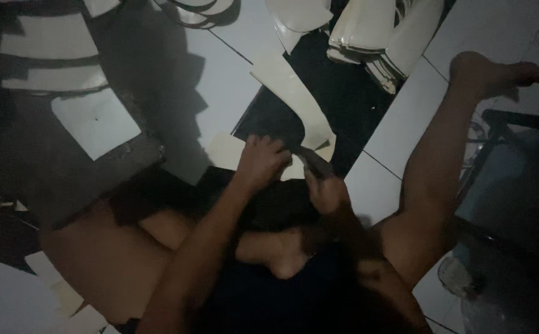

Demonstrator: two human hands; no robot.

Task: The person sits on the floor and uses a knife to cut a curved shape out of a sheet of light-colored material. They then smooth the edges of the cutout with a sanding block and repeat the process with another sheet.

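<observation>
Seated on a tiled floor (399, 117), the person works over their own folded legs. The left hand (262, 162) is closed, pressing down on a black sheet (269, 117) to keep it still. Just right of it, the right hand (326, 188) is wrapped around a dark tool (311, 162), too dim to name, its tip meeting the sheet's near edge as if cutting. A cream strip (291, 96) lies just past both hands, across the black sheet. Farther beyond, a stack of pale cut pieces (374, 37) sits up and right, and a white square sheet (95, 120) lies well left.
</observation>
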